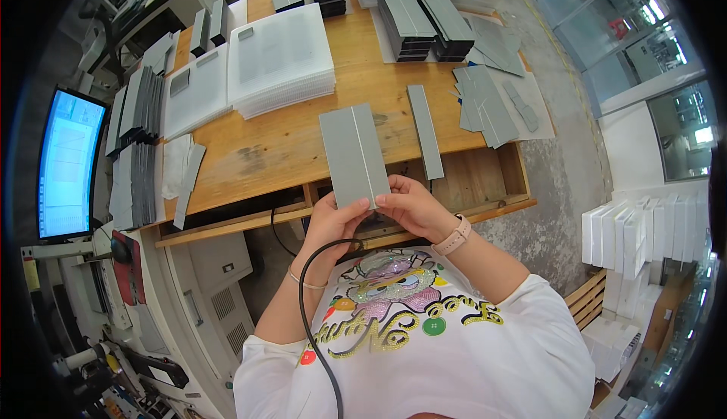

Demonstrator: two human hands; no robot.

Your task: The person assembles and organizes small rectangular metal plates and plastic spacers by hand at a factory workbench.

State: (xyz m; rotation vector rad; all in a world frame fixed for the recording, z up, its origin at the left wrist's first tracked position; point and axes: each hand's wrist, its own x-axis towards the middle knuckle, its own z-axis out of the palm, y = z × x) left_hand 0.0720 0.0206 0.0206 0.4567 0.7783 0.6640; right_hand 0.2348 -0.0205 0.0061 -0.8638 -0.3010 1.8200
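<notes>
A flat grey rectangular panel [352, 154] with a pale line running along it is held between my two hands, over the near edge of the wooden table [284, 146]. My left hand [333, 224] grips its near end, thumb on top. My right hand [413, 207] grips the same end at the right corner, its thumb close to the left one. The fingers under the panel are partly hidden. Just right of the panel a narrow grey strip [425, 133] lies on the table.
Stacked translucent sheets [280, 63] lie farther back. Grey pieces stand in stacks at the left [141, 101] and far right [413, 21]; loose grey sheets [485, 105] lie nearer. An open drawer [473, 180] sits under the table's front. A lit monitor [72, 163] stands left. A black cable [304, 298] crosses my left forearm.
</notes>
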